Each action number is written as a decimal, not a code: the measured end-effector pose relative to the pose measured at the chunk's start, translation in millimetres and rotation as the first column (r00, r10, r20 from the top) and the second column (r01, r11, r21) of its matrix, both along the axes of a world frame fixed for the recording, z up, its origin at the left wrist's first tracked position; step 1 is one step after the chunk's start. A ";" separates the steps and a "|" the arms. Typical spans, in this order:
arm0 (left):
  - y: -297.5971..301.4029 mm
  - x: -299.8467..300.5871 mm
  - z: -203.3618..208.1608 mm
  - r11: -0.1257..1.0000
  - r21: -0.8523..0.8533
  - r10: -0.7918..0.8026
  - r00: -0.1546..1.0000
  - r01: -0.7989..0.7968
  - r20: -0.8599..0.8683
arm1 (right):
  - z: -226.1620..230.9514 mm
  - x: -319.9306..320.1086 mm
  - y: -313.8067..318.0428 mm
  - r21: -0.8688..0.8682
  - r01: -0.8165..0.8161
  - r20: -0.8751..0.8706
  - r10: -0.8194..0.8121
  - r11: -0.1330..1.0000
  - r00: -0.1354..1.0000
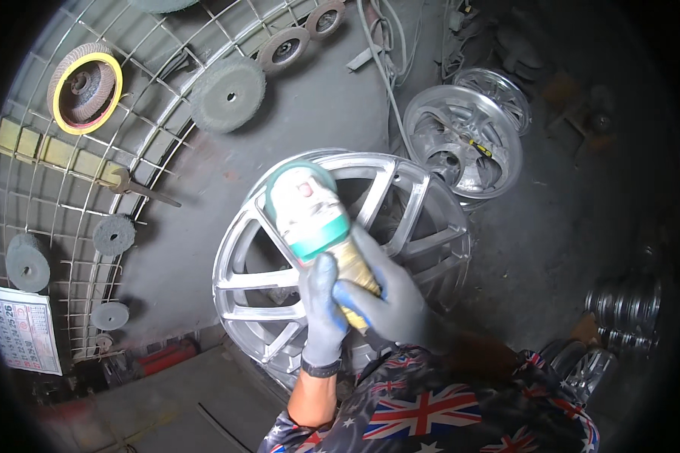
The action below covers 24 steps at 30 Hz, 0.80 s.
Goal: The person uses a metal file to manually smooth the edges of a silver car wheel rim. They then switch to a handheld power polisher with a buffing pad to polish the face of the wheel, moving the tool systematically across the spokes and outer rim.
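Observation:
Both my hands are closed around an angle grinder (307,208) with a white head, a teal band and a yellowish wrapped body. My left hand (323,306), in a grey and blue glove, grips its near side with the thumb up along the body. My right hand (391,291), gloved alike and slightly blurred, wraps the body from the right. A dark green disc shows at the tool's far end, over the upper left rim of a silver alloy wheel (253,281). Whether the disc touches the metal is hidden under the tool head.
Left of the wheel, a wire grid (155,49) carries grinding discs (229,95), a yellow-ringed flap wheel (85,88) and a paper calendar (23,329). Beyond it, another wheel (461,140) lies with a yellow and black tool (480,147) on it. More rims (623,313) stand at right.

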<state>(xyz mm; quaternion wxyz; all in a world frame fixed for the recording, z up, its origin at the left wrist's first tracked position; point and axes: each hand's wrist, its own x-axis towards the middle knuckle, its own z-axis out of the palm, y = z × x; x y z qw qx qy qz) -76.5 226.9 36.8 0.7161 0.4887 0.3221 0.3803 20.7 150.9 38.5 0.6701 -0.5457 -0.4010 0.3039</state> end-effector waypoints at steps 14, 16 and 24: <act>3.0 4.2 -1.2 0.997 -0.001 -0.072 0.997 0.072 -0.007 | 5.9 10.2 -5.6 0.007 -0.117 -0.168 0.117 0.993 0.979; -0.1 10.3 -1.9 0.999 -0.037 -0.013 1.000 0.012 -0.017 | 1.7 7.9 -7.4 0.008 -0.090 -0.209 0.089 0.996 0.974; -1.9 6.1 9.2 0.998 -0.062 -0.002 0.998 0.005 0.056 | 11.2 13.4 -2.6 -0.090 -0.104 0.023 0.106 0.991 0.994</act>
